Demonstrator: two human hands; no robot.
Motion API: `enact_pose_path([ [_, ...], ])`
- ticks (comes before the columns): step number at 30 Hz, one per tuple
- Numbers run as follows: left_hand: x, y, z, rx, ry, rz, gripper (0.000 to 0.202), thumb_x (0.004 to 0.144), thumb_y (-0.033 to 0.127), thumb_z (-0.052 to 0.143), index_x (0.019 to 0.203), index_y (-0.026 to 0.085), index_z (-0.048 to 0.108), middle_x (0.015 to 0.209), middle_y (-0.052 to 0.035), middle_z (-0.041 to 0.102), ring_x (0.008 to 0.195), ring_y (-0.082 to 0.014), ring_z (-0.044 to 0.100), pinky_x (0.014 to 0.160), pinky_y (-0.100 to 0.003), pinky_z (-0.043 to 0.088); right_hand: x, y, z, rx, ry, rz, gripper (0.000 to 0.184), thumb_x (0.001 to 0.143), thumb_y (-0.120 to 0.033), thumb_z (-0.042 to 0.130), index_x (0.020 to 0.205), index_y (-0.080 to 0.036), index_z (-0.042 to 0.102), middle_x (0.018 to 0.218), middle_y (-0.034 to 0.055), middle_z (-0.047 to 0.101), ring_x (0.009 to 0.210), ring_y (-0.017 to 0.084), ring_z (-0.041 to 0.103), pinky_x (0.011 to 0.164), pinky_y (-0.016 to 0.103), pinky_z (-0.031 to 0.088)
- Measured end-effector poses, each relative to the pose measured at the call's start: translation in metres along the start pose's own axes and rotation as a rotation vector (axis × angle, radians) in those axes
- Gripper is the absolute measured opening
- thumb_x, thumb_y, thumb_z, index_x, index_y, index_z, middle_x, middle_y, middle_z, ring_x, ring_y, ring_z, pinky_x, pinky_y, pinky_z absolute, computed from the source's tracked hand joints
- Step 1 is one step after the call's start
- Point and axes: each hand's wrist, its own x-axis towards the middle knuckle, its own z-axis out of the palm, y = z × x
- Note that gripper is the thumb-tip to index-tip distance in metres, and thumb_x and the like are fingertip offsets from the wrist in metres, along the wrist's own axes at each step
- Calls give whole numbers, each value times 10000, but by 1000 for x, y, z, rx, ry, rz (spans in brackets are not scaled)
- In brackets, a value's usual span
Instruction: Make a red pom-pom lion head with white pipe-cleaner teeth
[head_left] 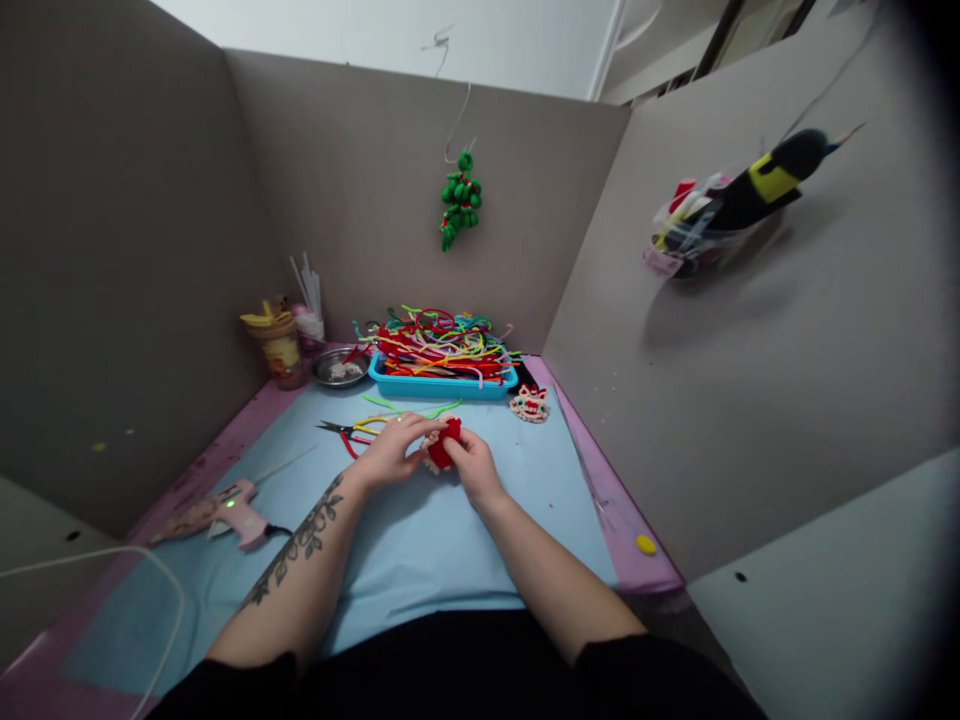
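Observation:
Both hands meet over a small red and cream fuzzy craft piece (444, 447), seemingly made of pipe cleaners, just above the blue cloth. My right hand (475, 464) pinches its red part between thumb and fingers. Curved over its left side, my left hand (396, 448) grips the cream edge, and part of the piece is hidden behind the fingers. Scissors (351, 433) with red and yellow handles lie against the left hand's far side. Behind the hands are green pipe cleaners (411, 407). A similar cream and red face-shaped piece (529, 403) lies to the right.
A blue tray (442, 388) heaped with coloured pipe cleaners stands at the back. Beside it are a metal bowl (324, 372) and a cup (279, 348). At left lies a pink glue gun (244, 512) with a cable. Grey partitions (420, 260) surround the table.

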Motion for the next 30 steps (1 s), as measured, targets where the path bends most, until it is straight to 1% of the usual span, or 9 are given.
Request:
enact_pose_path([
  [2,0,-3,-3,21,-55,14,653,742,66,521,1360,264,455,1177,-78,601,1073,-231,527,929,-383,411,-1,0,0,-8,-35,3,226,723,-369,633,780,-150,635,600,-14,614,476,99,478,464,220,373],
  [4,1,-6,-4,36,-80,18,677,748,67,518,1390,260,421,1141,-80,612,1038,-228,531,910,-381,415,-1,0,-1,-19,-68,5,224,723,-368,637,771,-149,632,592,-13,618,473,101,481,468,222,375],
  [9,1,-16,-3,90,-51,27,574,793,120,550,1350,243,479,1035,-84,632,953,-224,540,864,-372,422,-2,-3,-1,4,-134,3,241,738,-378,628,788,-143,647,593,4,637,471,111,496,467,230,366],
  [16,2,-18,-4,59,-14,12,440,819,212,596,1258,241,574,962,-81,640,911,-224,555,843,-376,434,1,4,-3,86,-128,26,288,730,-397,652,866,-144,667,658,23,673,476,117,517,461,232,368],
  [18,2,-17,-5,39,26,-1,406,817,225,607,1222,248,603,1001,-88,637,950,-230,561,867,-393,440,1,4,-3,124,-129,31,303,726,-401,658,888,-145,667,682,32,685,482,121,527,454,230,367],
  [20,3,-16,-6,3,68,8,383,813,231,614,1195,259,621,1124,-101,623,1065,-245,550,934,-426,426,1,3,-3,159,-126,42,321,717,-410,668,900,-146,668,702,38,694,496,128,541,452,230,372],
  [23,4,-15,-7,-81,62,51,373,815,249,621,1188,265,625,1221,-97,620,1180,-250,524,1009,-456,391,-1,0,-3,209,-114,69,338,689,-412,699,898,-149,667,723,41,701,541,145,574,484,243,417],
  [26,5,-13,-7,-132,48,66,338,821,278,624,1158,259,646,1161,-92,668,1135,-235,573,996,-440,415,-1,-2,-3,274,-95,99,349,656,-397,736,898,-157,664,768,43,711,626,172,623,556,270,477],
  [30,6,-12,-5,-173,77,60,312,824,303,628,1129,251,668,1127,-92,689,1084,-224,607,978,-418,434,0,-2,-4,347,-93,122,356,635,-378,758,899,-159,664,805,53,719,689,195,655,617,300,514],
])
